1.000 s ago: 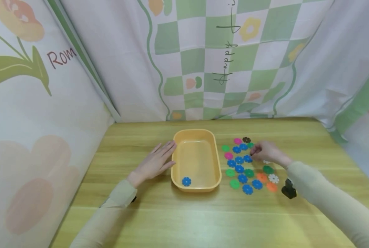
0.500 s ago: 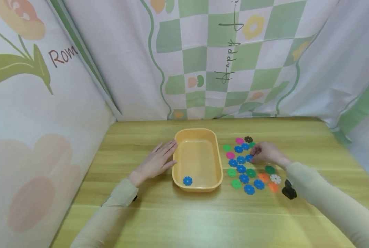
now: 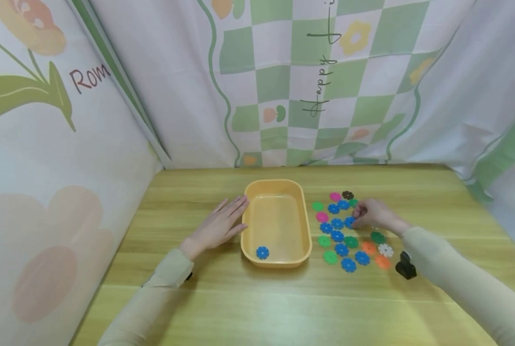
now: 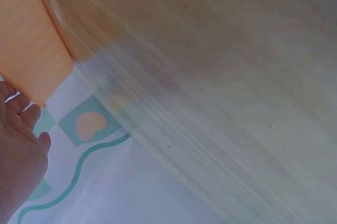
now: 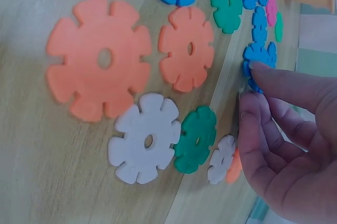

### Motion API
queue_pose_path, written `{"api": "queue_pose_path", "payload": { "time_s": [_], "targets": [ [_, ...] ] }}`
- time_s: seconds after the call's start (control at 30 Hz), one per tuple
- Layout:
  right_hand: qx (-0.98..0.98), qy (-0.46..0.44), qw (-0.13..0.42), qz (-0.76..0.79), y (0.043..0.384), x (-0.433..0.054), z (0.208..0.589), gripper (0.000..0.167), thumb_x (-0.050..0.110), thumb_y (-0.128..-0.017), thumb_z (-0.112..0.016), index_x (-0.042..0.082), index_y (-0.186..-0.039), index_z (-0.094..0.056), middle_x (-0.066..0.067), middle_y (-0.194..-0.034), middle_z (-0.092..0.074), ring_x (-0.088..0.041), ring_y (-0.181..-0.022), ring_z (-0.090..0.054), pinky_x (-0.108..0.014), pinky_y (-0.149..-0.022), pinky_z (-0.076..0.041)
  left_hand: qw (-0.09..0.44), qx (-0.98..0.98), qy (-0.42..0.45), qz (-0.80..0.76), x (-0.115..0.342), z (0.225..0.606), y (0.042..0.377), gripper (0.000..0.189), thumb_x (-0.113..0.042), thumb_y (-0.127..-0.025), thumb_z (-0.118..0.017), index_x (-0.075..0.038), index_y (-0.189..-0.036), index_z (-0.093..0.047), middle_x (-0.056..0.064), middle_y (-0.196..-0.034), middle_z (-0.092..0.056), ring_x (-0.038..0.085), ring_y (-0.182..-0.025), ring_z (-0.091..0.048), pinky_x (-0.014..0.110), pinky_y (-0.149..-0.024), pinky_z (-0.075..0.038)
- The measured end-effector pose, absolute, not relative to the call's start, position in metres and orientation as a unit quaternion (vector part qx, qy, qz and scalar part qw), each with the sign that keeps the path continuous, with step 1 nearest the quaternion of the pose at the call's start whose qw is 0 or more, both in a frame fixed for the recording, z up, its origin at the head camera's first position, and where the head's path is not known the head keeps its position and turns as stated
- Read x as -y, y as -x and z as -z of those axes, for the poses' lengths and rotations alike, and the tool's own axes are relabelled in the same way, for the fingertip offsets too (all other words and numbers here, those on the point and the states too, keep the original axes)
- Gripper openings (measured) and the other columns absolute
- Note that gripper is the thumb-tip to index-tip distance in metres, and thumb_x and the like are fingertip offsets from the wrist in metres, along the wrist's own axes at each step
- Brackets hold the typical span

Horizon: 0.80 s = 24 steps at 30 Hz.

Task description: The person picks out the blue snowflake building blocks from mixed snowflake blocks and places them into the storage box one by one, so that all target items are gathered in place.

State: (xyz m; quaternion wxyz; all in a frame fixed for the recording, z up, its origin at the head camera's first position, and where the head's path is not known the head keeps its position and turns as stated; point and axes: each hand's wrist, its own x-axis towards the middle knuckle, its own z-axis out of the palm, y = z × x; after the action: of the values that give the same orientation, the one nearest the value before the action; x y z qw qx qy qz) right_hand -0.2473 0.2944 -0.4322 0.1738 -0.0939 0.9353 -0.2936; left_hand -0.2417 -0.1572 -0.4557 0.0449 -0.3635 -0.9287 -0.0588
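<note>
A yellow plastic basin [image 3: 307, 226] stands on the table with one blue snowflake disc [image 3: 262, 253] inside, near its front left corner. My left hand [image 3: 216, 227] rests its extended fingers against the basin's left rim; in the left wrist view the left hand [image 4: 21, 148] is beside the basin wall [image 4: 31, 34]. To the basin's right, my right hand [image 3: 377, 215] is over the spread of discs. In the right wrist view its thumb lies on a blue snowflake disc [image 5: 257, 51], pinching the edge with the curled fingers, whose tips are partly hidden.
Several loose snowflake discs lie right of the basin, among them a pink disc [image 3: 322, 217], a brown disc [image 3: 347, 195], a green disc [image 3: 330, 257], an orange disc [image 5: 100, 58] and a white disc [image 5: 145, 139]. A patterned curtain [image 3: 274, 86] hangs behind the table.
The head view has shifted slightly. My right fingers have moved a little at the blue disc, while the left hand stays on the basin rim.
</note>
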Motion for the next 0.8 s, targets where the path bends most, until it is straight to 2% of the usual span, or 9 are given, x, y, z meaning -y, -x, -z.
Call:
{"api": "queue_pose_path", "payload": {
  "time_s": [0.3,0.57,0.8],
  "targets": [
    [-0.925,0.104,0.183,0.315,0.244,-0.297,0.427,0.022,0.013,-0.089,-0.069,-0.005,-0.099,-0.062,-0.017,-0.095,-0.069,-0.021,-0.084,-0.065,-0.034,-0.074,-0.060,0.046,0.928,0.364,0.061,0.157,0.456,0.241,0.068,-0.042,-0.105,-0.043,-0.007,-0.159,-0.018,0.011,-0.166,-0.020,0.027,-0.154,-0.024,0.052,-0.126,-0.021],
    [-0.920,0.104,0.197,0.322,0.245,-0.297,0.419,0.022,0.015,-0.095,-0.064,-0.006,-0.102,-0.063,-0.013,-0.090,-0.070,-0.017,-0.081,-0.066,-0.035,-0.073,-0.061,0.036,0.930,0.361,0.064,0.157,0.455,0.240,0.068,-0.043,-0.106,-0.041,-0.008,-0.159,-0.018,0.010,-0.166,-0.019,0.027,-0.154,-0.022,0.051,-0.127,-0.019],
    [-0.913,0.111,0.209,0.333,0.249,-0.291,0.405,0.029,0.024,-0.099,-0.060,-0.003,-0.107,-0.065,-0.011,-0.093,-0.070,-0.018,-0.083,-0.065,-0.041,-0.084,-0.061,0.041,0.928,0.364,0.062,0.158,0.456,0.241,0.069,-0.043,-0.105,-0.043,-0.008,-0.159,-0.018,0.010,-0.166,-0.020,0.026,-0.154,-0.023,0.051,-0.127,-0.019]
  ]
}}
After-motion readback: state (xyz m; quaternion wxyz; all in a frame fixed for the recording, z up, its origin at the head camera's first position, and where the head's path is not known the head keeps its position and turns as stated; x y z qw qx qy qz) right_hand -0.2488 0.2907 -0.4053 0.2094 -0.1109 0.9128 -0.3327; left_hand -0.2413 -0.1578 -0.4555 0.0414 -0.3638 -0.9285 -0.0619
